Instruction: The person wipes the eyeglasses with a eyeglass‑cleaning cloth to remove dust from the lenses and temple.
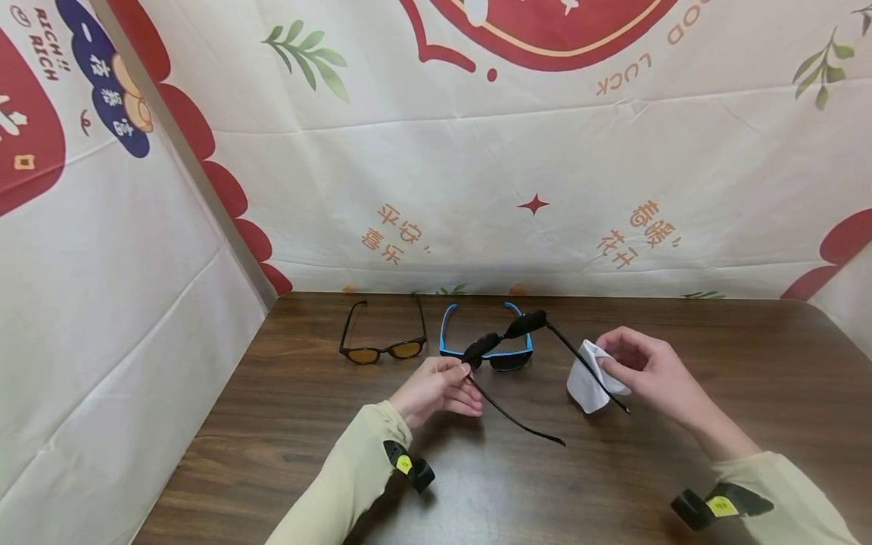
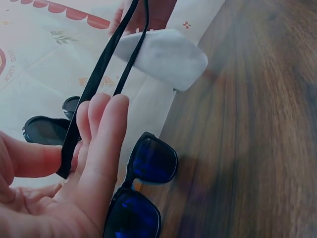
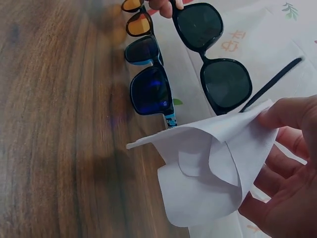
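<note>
Between its thumb and fingers, my left hand pinches black sunglasses near one hinge, holding them above the table with both temples unfolded. In the right wrist view the dark lenses of these sunglasses show plainly. My right hand pinches a white cloth, which hangs in loose folds behind one temple of the sunglasses in the head view. Blue-framed sunglasses stand on the table just behind the held pair. Left of them sit black-framed glasses with amber lenses, their temples spread toward the back.
The brown wooden table ends at the back against a white printed cloth hanging. Another printed sheet borders its left side. Each sleeve bears a strapped wrist camera.
</note>
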### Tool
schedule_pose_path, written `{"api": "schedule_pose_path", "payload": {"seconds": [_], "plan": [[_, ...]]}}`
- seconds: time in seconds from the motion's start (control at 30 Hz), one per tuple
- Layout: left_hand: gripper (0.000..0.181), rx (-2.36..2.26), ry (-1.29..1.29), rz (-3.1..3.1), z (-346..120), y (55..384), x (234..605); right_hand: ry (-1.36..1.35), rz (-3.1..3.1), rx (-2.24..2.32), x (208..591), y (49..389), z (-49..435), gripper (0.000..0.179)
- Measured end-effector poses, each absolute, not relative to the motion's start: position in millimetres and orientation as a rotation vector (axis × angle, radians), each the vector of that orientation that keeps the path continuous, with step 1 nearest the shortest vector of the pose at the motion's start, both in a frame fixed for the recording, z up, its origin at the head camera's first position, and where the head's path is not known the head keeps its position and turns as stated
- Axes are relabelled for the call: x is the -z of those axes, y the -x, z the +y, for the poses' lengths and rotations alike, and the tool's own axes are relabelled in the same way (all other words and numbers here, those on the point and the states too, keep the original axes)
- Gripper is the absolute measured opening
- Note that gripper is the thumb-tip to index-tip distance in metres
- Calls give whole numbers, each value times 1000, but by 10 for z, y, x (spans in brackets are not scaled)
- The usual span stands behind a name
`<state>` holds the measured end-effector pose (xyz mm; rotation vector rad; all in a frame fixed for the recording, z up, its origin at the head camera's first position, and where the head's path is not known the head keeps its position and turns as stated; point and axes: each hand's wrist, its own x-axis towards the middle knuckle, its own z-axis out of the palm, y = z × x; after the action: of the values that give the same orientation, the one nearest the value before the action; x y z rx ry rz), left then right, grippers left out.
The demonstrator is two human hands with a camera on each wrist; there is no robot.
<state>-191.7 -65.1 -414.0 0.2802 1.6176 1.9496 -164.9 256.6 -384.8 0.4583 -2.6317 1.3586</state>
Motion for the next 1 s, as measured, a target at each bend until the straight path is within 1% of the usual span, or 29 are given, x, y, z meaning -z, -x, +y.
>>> {"api": "schedule_pose_path", "payload": {"seconds": [0.43, 0.7, 0.87, 1.0], "plan": [[20, -2077, -219, 1679, -706, 1997, 4117, -500, -2632, -1370, 3807, 1516, 2617, 14], [19, -2121, -154, 1690, -741, 2038, 4108, -556, -2598, -1352, 3759, 1461, 2648, 22], [19, -2129, -150, 1692, -741, 2038, 4118, -608, -2562, -1346, 3696, 1436, 2580, 25], [16, -2129, -180, 1687, -718, 2015, 4105, -569, -2559, -1278, 3680, 1449, 2496, 22]]}}
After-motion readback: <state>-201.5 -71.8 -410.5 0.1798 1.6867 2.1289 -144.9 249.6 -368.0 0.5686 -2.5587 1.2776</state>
